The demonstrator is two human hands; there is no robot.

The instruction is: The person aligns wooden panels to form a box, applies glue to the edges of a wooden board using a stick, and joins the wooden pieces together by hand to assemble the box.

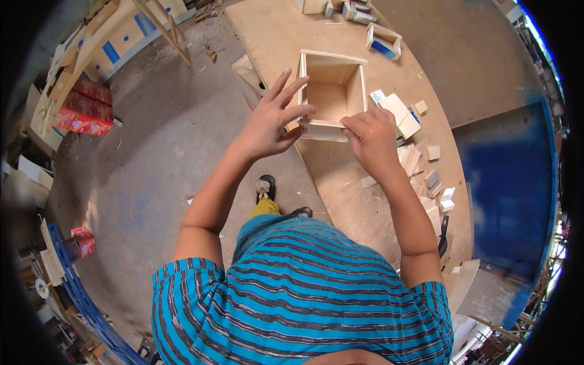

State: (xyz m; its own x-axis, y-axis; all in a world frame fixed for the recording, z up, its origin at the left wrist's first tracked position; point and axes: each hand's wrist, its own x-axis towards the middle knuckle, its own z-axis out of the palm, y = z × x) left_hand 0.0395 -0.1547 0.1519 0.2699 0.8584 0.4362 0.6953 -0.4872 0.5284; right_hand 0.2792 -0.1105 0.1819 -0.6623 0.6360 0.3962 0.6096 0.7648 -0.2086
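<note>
An open-topped wooden box [327, 132] stands on the plywood table, with its bare inside facing up. My left hand [272, 118] is at the box's left side, fingers spread and the tips by the left rim and near left corner. I cannot tell how firmly they touch. At the near right corner, my right hand [372, 135] is closed on the rim, its fingers curled and the thumb against the near wall. That hand covers the corner itself.
Wood offcuts [410, 158] and white blocks [403, 114] lie right of the box on the plywood table [267, 27]. A small tray-like wooden box [384, 41] sits farther back. A blue-painted panel [508, 188] is at right, red cartons [88, 109] at left on the floor.
</note>
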